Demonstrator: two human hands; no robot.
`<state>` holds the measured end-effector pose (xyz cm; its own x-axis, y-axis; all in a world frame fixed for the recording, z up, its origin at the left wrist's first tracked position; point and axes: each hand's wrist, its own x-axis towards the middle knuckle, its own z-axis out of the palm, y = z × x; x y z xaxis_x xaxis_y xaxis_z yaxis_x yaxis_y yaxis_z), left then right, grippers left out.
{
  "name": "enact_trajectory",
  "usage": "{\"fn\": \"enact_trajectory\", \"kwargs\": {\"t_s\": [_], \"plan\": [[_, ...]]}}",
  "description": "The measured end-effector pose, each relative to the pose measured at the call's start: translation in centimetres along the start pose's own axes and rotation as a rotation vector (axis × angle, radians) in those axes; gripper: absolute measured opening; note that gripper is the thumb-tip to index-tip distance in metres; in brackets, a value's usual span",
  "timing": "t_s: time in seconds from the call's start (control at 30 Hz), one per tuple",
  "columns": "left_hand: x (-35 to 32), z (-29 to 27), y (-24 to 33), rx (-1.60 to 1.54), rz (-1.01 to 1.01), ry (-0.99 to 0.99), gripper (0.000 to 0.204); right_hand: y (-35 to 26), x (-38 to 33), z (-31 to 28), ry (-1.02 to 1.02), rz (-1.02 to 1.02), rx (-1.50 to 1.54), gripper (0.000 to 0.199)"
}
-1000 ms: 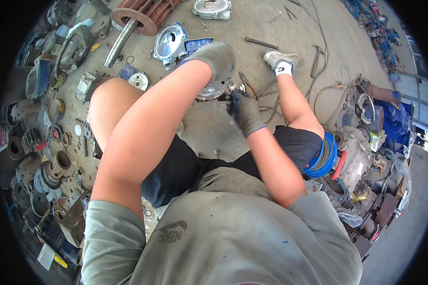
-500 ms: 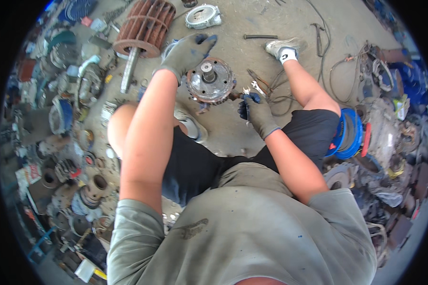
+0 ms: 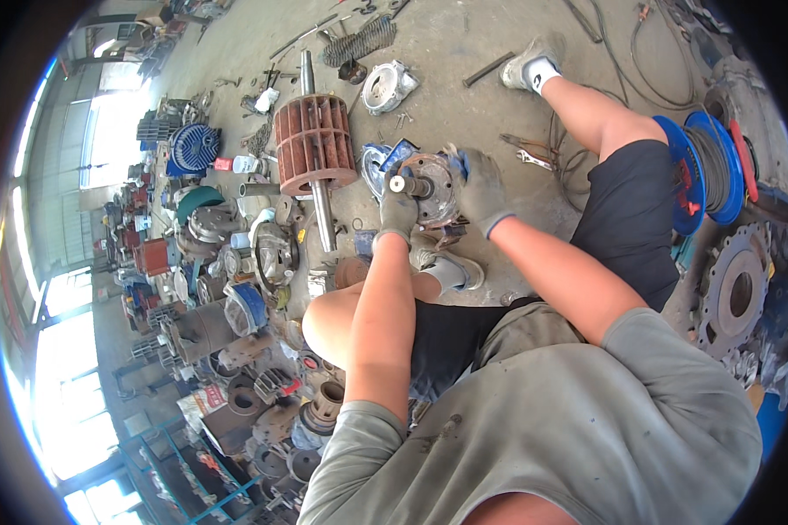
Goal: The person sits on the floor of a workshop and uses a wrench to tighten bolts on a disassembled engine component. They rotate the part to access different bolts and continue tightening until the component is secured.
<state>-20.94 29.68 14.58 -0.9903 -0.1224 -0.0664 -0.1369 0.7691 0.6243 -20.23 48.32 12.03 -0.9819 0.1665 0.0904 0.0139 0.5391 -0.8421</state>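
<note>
A round metal flange [image 3: 438,208] with bolt holes stands on the floor between my legs, its thick shaft [image 3: 409,185] tilted toward me. My left hand [image 3: 398,214], in a grey glove with blue on it, is at the flange's left side. The shaft end covers part of its fingers, so their grip cannot be made out. At the flange's upper right edge is my right hand [image 3: 483,191], gloved the same way. Its fingers are bent and slightly blurred, and what they hold is hidden. An adjustable wrench [image 3: 534,159] and pliers [image 3: 518,140] lie to the right.
A rusty finned rotor [image 3: 313,140] with a long shaft lies beyond my left hand. Near it are a silver housing ring [image 3: 385,89] and a metal bar [image 3: 488,70]. A blue cable reel [image 3: 714,171] stands right of my leg. Piled machine parts [image 3: 210,324] fill the left side.
The view has swung left. My left hand has come down from above the flange to its left side. My right hand, earlier low at the right with a wrench, has moved up to the flange's edge.
</note>
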Motion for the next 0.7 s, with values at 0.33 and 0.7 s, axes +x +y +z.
{"fn": "enact_trajectory", "kwargs": {"t_s": [0.33,0.7], "plan": [[-0.2,3.2,-3.4,-0.061,0.052,0.282,0.039,-1.6,4.8,2.0,-0.121,-0.221,-0.144,0.039],[-3.5,6.3,-3.3,-0.012,-0.437,0.327,0.059,-1.9,7.1,-0.1,-0.263,-0.420,-0.359,0.040]]}}
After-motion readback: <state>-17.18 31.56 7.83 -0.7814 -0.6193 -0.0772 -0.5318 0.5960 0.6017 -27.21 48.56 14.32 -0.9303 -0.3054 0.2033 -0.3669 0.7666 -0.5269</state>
